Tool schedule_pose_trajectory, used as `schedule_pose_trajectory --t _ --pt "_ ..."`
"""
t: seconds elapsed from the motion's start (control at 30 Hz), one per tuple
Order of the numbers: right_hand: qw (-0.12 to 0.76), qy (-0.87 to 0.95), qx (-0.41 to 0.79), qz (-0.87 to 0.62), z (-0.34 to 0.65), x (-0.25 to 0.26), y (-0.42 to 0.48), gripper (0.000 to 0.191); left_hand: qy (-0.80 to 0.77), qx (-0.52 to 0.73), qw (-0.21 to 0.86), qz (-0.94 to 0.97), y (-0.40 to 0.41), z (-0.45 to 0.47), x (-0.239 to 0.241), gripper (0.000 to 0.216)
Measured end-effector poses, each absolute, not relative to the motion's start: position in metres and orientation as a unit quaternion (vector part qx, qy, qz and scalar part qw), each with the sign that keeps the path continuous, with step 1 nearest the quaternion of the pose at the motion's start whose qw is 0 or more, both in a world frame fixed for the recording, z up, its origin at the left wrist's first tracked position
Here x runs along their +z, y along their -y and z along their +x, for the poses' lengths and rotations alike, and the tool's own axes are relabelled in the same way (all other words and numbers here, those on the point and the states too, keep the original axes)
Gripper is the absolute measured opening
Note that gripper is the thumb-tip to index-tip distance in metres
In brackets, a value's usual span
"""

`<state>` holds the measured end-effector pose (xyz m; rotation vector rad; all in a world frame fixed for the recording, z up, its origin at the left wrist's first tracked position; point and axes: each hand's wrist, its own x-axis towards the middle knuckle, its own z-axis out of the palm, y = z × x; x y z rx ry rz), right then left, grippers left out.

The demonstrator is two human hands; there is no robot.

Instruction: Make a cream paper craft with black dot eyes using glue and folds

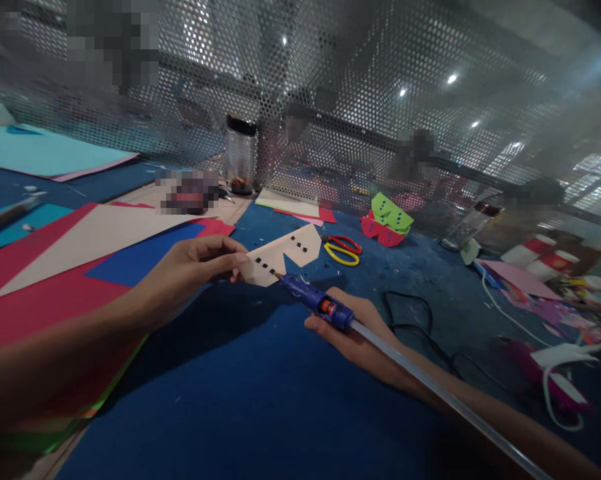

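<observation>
My left hand [200, 267] pinches the left end of a pale paper cut-out [275, 253], a mask-like shape with a notch in its lower edge and several small black squares in two groups. In my right hand [360, 333] is a blue hot glue gun [310, 293], with a long clear glue stick [430, 387] running out of its back. The nozzle is at the lower edge of the cut-out, beside the left group of squares; whether it touches the paper I cannot tell. Just beyond lie scissors [343, 250] with red and yellow handles.
Green and red paper cut-outs [387, 220] stand at the back. Coloured sheets [45, 280] cover the left side. A clear jar [241, 157] with a black lid stands by the perforated metal screen [330, 80]. A black cord [415, 327] and white cable [510, 320] lie on the right.
</observation>
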<state>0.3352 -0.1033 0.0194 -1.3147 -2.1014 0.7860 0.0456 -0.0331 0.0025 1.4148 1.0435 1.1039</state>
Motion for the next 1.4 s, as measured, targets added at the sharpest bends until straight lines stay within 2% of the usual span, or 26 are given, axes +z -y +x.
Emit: schedule_pose_trajectory --t 0.4,1.4 --pt "0.269 0.777 0.29 -0.49 0.3321 0.0244 0.1066 0.035 -0.43 0.453 0.512 0.59 0.032 0.0436 0.0006 0.018" --pt "0.268 0.778 0.307 -0.478 0.3348 0.0222 0.1056 0.028 -0.43 0.435 0.507 0.607 0.0355 0.0456 0.0073 0.016"
